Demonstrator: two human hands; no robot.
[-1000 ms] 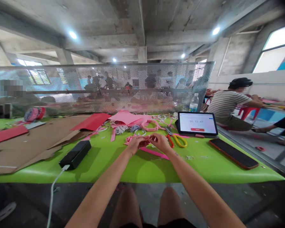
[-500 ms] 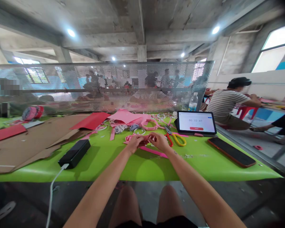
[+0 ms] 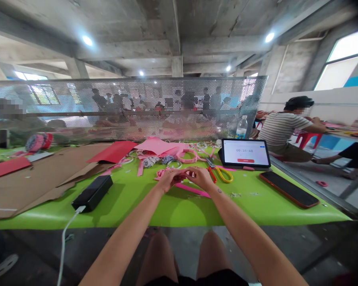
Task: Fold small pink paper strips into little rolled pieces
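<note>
Over the green tabletop [image 3: 179, 212], my left hand [image 3: 170, 180] and my right hand [image 3: 198, 178] meet at the fingertips. Both are closed, pinching a small pink strip that the fingers mostly hide. A pink folded piece [image 3: 160, 173] shows just beyond my left hand. Beneath the hands a bright pink strip [image 3: 193, 190] lies flat, slanting toward my right wrist. Scissors with red and yellow handles [image 3: 225, 175] rest to the right of my right hand. Behind the hands are a pink ring [image 3: 187, 156] and a bundle of grey-white cord [image 3: 151, 161].
A black power bank [image 3: 92, 193] with a white cable and brown cardboard [image 3: 38, 174] lie left. Pink sheets [image 3: 155, 146] and a red sheet [image 3: 112, 151] lie behind. To the right are a tablet [image 3: 245, 153] and a phone [image 3: 289, 188]. A perforated metal screen [image 3: 131, 107] borders the back.
My hands stay in nearly the same place, with the fingertips slightly shifted around the pink strip. The tablet's timer has advanced a second. The whole view has moved slightly.
</note>
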